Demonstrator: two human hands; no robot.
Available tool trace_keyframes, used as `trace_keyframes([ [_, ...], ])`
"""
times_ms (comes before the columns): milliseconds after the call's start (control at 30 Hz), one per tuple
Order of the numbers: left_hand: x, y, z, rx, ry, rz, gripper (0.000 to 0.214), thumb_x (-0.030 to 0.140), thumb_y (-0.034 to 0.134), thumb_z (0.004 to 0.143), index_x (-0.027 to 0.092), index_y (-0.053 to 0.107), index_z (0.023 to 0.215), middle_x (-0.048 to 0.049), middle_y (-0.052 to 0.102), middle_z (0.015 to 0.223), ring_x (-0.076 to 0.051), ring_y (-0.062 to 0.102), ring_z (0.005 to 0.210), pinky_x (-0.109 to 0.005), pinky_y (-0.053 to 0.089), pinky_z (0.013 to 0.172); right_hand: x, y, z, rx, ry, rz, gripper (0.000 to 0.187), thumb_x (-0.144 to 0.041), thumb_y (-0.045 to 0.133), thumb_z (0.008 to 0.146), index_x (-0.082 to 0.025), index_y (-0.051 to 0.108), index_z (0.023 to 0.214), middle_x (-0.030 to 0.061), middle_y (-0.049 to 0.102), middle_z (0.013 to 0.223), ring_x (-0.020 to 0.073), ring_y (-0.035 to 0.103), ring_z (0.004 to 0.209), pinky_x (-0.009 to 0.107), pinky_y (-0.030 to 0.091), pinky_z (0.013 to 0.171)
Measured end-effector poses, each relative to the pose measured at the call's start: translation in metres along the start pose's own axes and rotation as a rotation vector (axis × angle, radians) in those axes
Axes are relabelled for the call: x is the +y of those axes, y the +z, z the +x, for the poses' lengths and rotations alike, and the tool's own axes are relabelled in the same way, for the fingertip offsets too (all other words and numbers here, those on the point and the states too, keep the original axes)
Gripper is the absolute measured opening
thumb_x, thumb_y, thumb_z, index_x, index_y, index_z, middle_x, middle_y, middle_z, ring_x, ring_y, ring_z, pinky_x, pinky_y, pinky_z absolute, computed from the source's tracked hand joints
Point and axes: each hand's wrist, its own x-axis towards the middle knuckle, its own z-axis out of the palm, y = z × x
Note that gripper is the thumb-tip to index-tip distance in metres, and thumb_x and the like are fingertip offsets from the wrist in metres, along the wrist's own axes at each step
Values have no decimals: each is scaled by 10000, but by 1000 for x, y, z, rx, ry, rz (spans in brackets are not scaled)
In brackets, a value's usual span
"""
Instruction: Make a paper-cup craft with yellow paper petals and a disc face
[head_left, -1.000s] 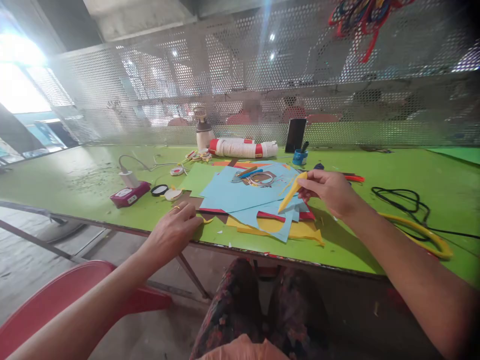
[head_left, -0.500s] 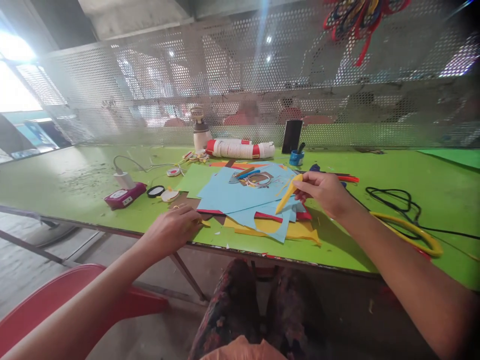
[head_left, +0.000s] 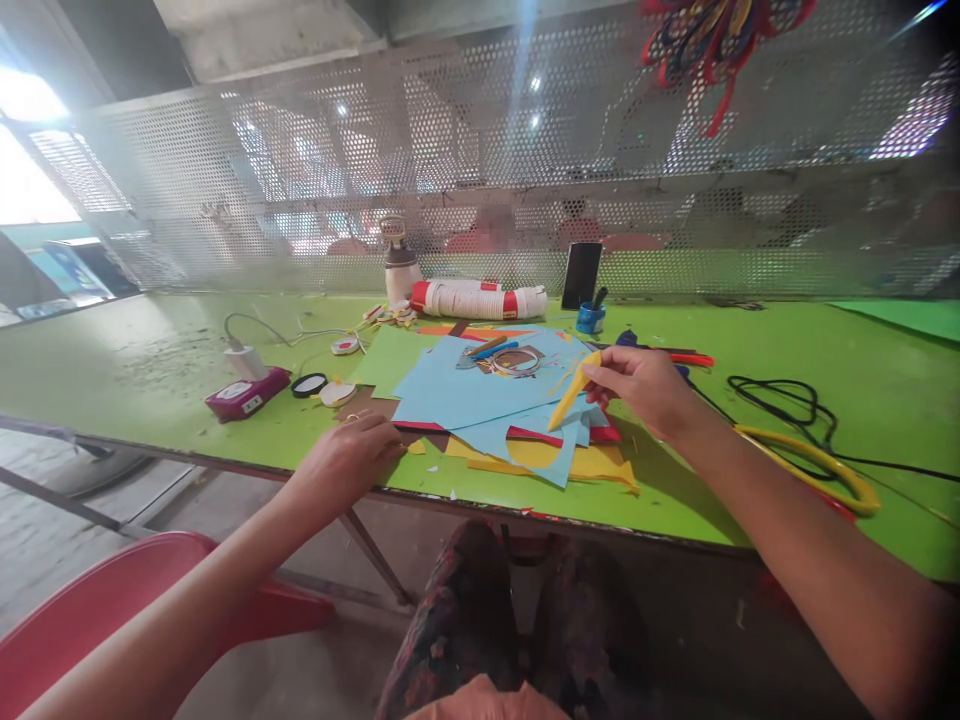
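My right hand [head_left: 643, 388] pinches a narrow, pointed strip of yellow paper [head_left: 571, 392] and holds it over a pile of light blue paper sheets [head_left: 469, 385] on the green table [head_left: 150, 360]. Red and yellow paper pieces [head_left: 592, 462] stick out from under the blue sheets. My left hand [head_left: 346, 456] rests at the table's near edge, left of the pile, fingers curled down on a small yellow scrap; whether it grips the scrap is hidden.
A pink device with a white plug [head_left: 240, 388] sits at left. A white and red roll [head_left: 480, 299], a small bottle [head_left: 397, 262], a dark phone [head_left: 583, 273] and a blue pot [head_left: 590, 317] stand at the back by the perforated screen. Black cable [head_left: 780, 395] and a yellow hoop [head_left: 825, 465] lie right. A red chair [head_left: 112, 600] is lower left.
My right hand with the yellow strip has shifted slightly left and away. My left hand has stayed by the small yellow scrap at the table's edge, its fingers curling closer over it.
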Motion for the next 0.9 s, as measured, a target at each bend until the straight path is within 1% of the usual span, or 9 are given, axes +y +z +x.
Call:
trace_keyframes([
  [100, 2, 1, 4, 6, -15, 58, 199, 254, 491, 874, 175, 631, 756, -52, 627, 753, -163, 588, 715, -267, 432, 648, 0, 0, 0, 3, -1, 1, 199, -329, 752, 667, -162, 644, 664, 24, 641, 542, 112, 566, 455, 218, 444, 404],
  [233, 5, -3, 4, -34, 17, 102, 226, 256, 446, 893, 170, 625, 784, -69, 630, 789, -181, 595, 773, -283, 441, 695, -1, -1, 0, -6, 10, 5, 208, -336, 750, 671, -160, 640, 659, 21, 637, 535, 109, 565, 456, 216, 441, 410],
  [367, 8, -17, -4, -79, -24, 5, 206, 261, 443, 882, 177, 631, 868, -66, 657, 862, -177, 606, 784, -278, 452, 691, -1, -1, -1, -10, 29, 26, 200, -320, 755, 672, -154, 643, 673, 19, 642, 544, 106, 568, 462, 212, 439, 417],
  [467, 11, -34, 1, -23, -75, -123, 193, 276, 466, 869, 188, 637, 885, -52, 674, 892, -170, 610, 775, -276, 451, 694, -3, 0, -2, -39, 70, 113, 199, -287, 780, 646, -145, 641, 663, 20, 644, 548, 102, 571, 465, 206, 433, 423],
  [600, 31, -47, 45, 82, -134, -328, 191, 322, 529, 838, 186, 661, 854, -43, 689, 868, -162, 609, 735, -263, 450, 652, -4, -1, -2, -73, 116, 215, 222, -315, 770, 649, -148, 626, 671, 15, 644, 588, 102, 587, 497, 208, 441, 454],
  [733, 71, -33, 116, 97, -41, -611, 218, 339, 569, 804, 159, 688, 835, -51, 692, 830, -162, 604, 741, -275, 466, 689, -4, -5, 0, -124, 153, 301, 251, -355, 759, 654, -162, 601, 687, -12, 622, 606, 87, 579, 513, 214, 463, 509],
  [767, 81, -26, 131, 62, -37, -715, 225, 345, 577, 796, 148, 686, 818, -51, 685, 790, -152, 596, 692, -272, 467, 653, -4, -6, 0, -145, 164, 313, 257, -358, 759, 655, -162, 598, 696, -13, 622, 614, 85, 577, 514, 217, 465, 520],
  [800, 90, -18, 144, -41, -39, -843, 225, 331, 571, 799, 133, 676, 808, -56, 676, 758, -147, 596, 674, -270, 472, 633, -4, -6, 0, -169, 174, 321, 262, -361, 758, 658, -160, 598, 708, -11, 625, 628, 84, 576, 517, 219, 463, 523],
  [900, 107, 4, 164, -304, -206, -1205, 228, 335, 596, 780, 111, 634, 771, -66, 654, 718, -134, 600, 649, -258, 476, 587, -2, -7, 0, -238, 206, 328, 266, -363, 747, 673, -147, 608, 741, 4, 635, 663, 81, 565, 518, 215, 438, 502],
])
